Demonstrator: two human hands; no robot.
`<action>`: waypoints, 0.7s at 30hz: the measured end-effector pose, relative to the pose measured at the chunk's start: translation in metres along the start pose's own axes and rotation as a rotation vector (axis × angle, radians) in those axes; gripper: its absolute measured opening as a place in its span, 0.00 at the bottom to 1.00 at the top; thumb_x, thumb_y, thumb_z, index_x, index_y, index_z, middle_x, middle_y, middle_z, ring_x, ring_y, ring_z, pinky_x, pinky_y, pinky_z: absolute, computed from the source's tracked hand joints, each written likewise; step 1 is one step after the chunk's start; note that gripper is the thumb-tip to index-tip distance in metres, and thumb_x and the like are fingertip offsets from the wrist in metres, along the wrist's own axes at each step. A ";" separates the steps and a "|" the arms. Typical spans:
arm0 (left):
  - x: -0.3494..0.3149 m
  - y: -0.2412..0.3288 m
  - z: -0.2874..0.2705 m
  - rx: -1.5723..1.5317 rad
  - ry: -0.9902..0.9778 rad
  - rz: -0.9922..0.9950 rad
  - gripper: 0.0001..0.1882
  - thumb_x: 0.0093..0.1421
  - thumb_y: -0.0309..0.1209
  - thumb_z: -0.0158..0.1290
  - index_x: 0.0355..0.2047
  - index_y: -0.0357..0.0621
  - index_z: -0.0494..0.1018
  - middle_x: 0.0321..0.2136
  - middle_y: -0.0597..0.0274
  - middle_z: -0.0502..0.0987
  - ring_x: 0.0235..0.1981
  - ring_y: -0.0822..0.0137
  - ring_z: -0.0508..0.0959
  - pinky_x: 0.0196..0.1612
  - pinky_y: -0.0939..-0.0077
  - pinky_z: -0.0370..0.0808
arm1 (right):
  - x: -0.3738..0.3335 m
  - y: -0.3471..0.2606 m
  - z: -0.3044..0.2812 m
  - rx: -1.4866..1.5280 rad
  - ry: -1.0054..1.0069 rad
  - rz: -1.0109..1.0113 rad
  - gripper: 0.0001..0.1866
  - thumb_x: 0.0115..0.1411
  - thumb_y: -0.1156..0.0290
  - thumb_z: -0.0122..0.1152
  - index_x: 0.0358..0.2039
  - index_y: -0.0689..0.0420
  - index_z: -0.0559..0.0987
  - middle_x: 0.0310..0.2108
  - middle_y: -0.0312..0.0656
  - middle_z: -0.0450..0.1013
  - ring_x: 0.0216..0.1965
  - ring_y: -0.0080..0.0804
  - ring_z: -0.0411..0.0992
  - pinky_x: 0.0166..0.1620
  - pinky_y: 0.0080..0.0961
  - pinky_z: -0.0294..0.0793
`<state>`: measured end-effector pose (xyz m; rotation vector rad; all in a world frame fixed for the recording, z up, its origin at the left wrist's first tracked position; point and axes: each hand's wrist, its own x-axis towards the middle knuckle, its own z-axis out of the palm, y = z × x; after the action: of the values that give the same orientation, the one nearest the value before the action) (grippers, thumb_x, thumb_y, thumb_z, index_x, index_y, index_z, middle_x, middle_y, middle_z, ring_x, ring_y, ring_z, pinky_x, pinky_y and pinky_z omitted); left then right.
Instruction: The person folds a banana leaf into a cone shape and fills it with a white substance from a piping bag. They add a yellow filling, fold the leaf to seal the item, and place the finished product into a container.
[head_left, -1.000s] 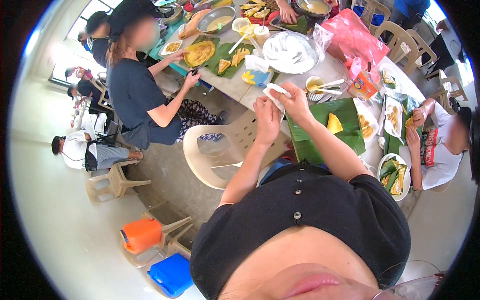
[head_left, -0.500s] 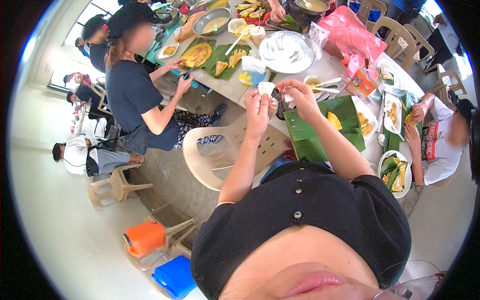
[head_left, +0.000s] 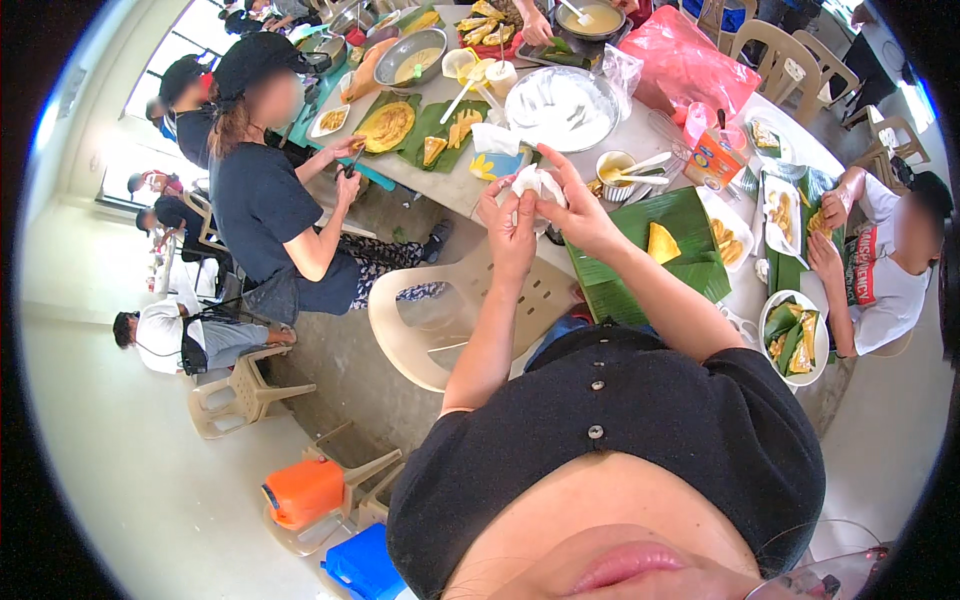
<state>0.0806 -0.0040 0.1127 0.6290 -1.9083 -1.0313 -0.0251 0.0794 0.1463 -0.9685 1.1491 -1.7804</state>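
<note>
My left hand [head_left: 512,232] is closed on a crumpled white tissue [head_left: 540,184], held up over the table's near edge. My right hand [head_left: 588,218] pinches the same tissue from the other side, its index finger stretched along the top. Just beyond them lies a blue tissue pack [head_left: 497,163] with a yellow flower and a white sheet sticking out. To the right of my hands is a green banana leaf [head_left: 610,275] bearing a folded yellow wedge [head_left: 662,243]. Behind the leaf stands a ribbed white cup [head_left: 613,190] of yellowish cream, with white-handled spoons [head_left: 648,162] beside it.
At left a person [head_left: 270,190] holds scissors [head_left: 349,170] near a round yellow crepe [head_left: 388,127]. Another person [head_left: 885,260] works at right, by a white bowl [head_left: 822,350] of wrapped wedges. A metal basin [head_left: 562,108] sits farther back. A beige chair [head_left: 400,320] stands close by.
My hands have come together on the tissue; before, my right hand held a white scrap apart from my left. The person at left has drawn a hand back from the crepe toward the scissors.
</note>
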 end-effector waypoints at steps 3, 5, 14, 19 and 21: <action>0.003 0.002 0.000 0.069 0.014 0.115 0.11 0.61 0.36 0.54 0.36 0.41 0.78 0.48 0.55 0.66 0.53 0.57 0.60 0.58 0.64 0.54 | 0.004 0.006 -0.007 -0.014 -0.047 -0.023 0.41 0.57 0.84 0.53 0.67 0.56 0.46 0.55 0.45 0.62 0.54 0.30 0.63 0.55 0.26 0.65; 0.007 -0.001 -0.006 0.241 0.016 0.251 0.11 0.60 0.36 0.56 0.36 0.42 0.79 0.47 0.56 0.67 0.51 0.58 0.61 0.56 0.64 0.56 | 0.007 0.004 -0.009 -0.091 -0.017 -0.087 0.42 0.56 0.85 0.53 0.68 0.54 0.46 0.54 0.45 0.64 0.53 0.29 0.64 0.54 0.26 0.65; 0.042 0.016 -0.038 -0.217 -0.456 -0.102 0.10 0.55 0.25 0.61 0.39 0.46 0.79 0.29 0.69 0.74 0.27 0.77 0.68 0.32 0.83 0.65 | 0.006 -0.016 -0.017 -0.149 -0.125 0.006 0.42 0.56 0.86 0.52 0.68 0.52 0.48 0.50 0.46 0.68 0.52 0.27 0.65 0.53 0.25 0.65; 0.039 0.017 -0.028 -0.427 -0.344 -0.173 0.07 0.58 0.24 0.58 0.38 0.40 0.76 0.29 0.71 0.77 0.27 0.82 0.71 0.30 0.87 0.67 | 0.012 0.004 -0.028 -0.472 -0.120 -0.250 0.35 0.56 0.70 0.60 0.63 0.56 0.58 0.53 0.54 0.64 0.55 0.38 0.63 0.58 0.33 0.61; 0.040 0.017 -0.025 -0.449 -0.308 -0.165 0.07 0.58 0.24 0.58 0.37 0.39 0.75 0.30 0.70 0.78 0.29 0.81 0.73 0.31 0.87 0.69 | 0.012 0.009 -0.034 -0.728 -0.069 -0.342 0.36 0.54 0.64 0.63 0.61 0.58 0.61 0.53 0.57 0.61 0.56 0.47 0.61 0.59 0.37 0.59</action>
<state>0.0812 -0.0347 0.1523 0.3854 -1.8064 -1.6812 -0.0582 0.0772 0.1296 -1.7181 1.7145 -1.5669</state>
